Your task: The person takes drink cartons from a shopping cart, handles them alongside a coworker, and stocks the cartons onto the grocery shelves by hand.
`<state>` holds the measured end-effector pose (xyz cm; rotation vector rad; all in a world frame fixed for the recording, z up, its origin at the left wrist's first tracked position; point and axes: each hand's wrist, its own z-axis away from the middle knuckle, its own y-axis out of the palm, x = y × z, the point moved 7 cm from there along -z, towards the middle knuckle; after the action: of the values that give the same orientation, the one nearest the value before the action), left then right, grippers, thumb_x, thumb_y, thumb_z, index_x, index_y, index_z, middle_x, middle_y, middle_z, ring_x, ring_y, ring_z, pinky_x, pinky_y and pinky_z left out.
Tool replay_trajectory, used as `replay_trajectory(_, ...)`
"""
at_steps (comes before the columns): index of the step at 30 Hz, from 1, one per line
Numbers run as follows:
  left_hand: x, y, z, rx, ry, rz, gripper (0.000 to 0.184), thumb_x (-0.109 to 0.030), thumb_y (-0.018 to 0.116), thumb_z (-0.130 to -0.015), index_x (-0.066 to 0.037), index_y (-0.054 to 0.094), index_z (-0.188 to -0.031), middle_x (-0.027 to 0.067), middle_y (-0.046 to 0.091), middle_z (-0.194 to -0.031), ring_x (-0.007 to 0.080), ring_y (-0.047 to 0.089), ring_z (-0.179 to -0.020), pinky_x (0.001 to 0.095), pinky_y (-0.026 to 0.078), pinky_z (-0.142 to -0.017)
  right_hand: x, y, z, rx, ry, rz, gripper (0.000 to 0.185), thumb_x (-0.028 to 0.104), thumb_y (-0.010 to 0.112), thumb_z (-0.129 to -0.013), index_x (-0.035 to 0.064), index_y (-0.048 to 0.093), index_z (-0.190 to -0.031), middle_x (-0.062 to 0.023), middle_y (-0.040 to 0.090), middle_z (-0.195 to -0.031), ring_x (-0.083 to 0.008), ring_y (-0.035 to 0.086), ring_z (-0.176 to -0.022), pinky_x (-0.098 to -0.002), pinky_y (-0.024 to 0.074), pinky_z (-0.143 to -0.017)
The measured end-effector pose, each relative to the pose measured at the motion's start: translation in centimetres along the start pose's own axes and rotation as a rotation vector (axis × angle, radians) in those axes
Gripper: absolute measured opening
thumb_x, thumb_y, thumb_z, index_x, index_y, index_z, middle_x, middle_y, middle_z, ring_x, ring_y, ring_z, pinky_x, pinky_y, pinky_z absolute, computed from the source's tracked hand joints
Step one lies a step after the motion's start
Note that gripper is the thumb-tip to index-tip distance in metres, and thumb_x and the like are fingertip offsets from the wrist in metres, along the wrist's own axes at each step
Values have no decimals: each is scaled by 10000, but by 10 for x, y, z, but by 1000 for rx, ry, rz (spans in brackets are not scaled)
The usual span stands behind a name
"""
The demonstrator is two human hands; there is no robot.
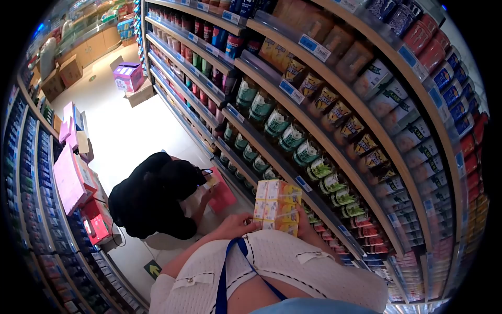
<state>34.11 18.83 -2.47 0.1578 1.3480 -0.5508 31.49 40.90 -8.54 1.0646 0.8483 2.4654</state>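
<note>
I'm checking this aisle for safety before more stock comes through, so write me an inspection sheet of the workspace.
Surface: pale floor with a green arrow marker; no worktable seen
Job's things: pack of yellow-and-white cartons, held up in front of the shelves
Clutter: purple box in an open cardboard box on the floor; pink boxes and red box along the opposite shelves
Hands: left hand and right hand on opposite sides of the pack
Cables: thin dark loop by the red box; cable or strap, cannot tell
Surroundings: co-worker in black bent low in the aisle, close by
</note>
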Motion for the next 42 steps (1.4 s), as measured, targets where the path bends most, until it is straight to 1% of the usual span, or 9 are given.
replay_trajectory(11,7,3,1,49,-5,-25,514,-475,578,-767,-43,588,-1046,157,619,-833,243,600,-756,329,459,-671,-7,-23,5,55,-40,-59,504,404,502,-820,96,445,-1216,-98,551,-1115,-271,551,-982,-423,458,-833)
replay_trajectory(13,4,1,2,46,6,-18,501,-462,595,-761,-33,597,-1022,167,623,-813,226,611,-733,334,464,-667,-10,-9,8,253,53,-149,489,410,531,-802,110,470,-1183,-75,573,-1053,-251,570,-918,-411,490,-763)
replay_trajectory(15,-1,-2,4,9,47,-72,517,-483,594,-748,-11,596,-957,166,614,-791,271,608,-730,350,462,-666,-3,-23,6,44,-97,11,476,428,540,-791,120,490,-1151,-56,582,-1017,-240,580,-879,-400,506,-707)
replay_trajectory(16,-1,-1,5,1,21,-108,503,-481,591,-749,-8,596,-922,169,609,-774,279,607,-728,349,460,-662,-3,5,13,168,-56,-109,468,431,538,-788,124,497,-1140,-57,581,-1015,-237,580,-878,-403,505,-713)
replay_trajectory(17,-7,-4,9,46,41,-130,503,-468,582,-758,0,590,-942,172,613,-783,273,608,-730,345,460,-661,-4,-10,14,-48,-159,4,465,423,540,-780,111,504,-1122,-60,585,-1003,-238,582,-866,-398,506,-710)
replay_trajectory(19,-1,-3,14,-6,98,-70,519,-452,571,-769,19,578,-987,168,621,-793,266,605,-712,341,459,-648,-10,-32,5,145,11,-46,537,419,548,-763,82,470,-1174,-84,562,-1078,-251,561,-942,-404,486,-778)
replay_trajectory(21,6,-3,17,15,22,-37,535,-444,569,-772,33,566,-1014,163,626,-802,260,602,-703,335,457,-639,-7,13,16,-29,-111,12,627,415,565,-747,59,410,-1239,-105,514,-1170,-265,521,-1033,-417,451,-850)
replay_trajectory(24,4,0,15,59,-38,-19,553,-439,571,-772,47,558,-1035,155,627,-800,251,597,-695,326,453,-627,-7,-6,13,-23,-81,21,689,419,580,-738,54,361,-1280,-120,466,-1235,-277,482,-1095,-424,416,-900)
replay_trajectory(42,3,7,4,83,-103,11,572,-436,591,-763,65,550,-1037,159,620,-803,228,592,-695,312,448,-605,-3,-38,12,-180,-120,132,766,536,499,-750,70,295,-1323,-140,403,-1286,-308,433,-1132,-439,374,-930)
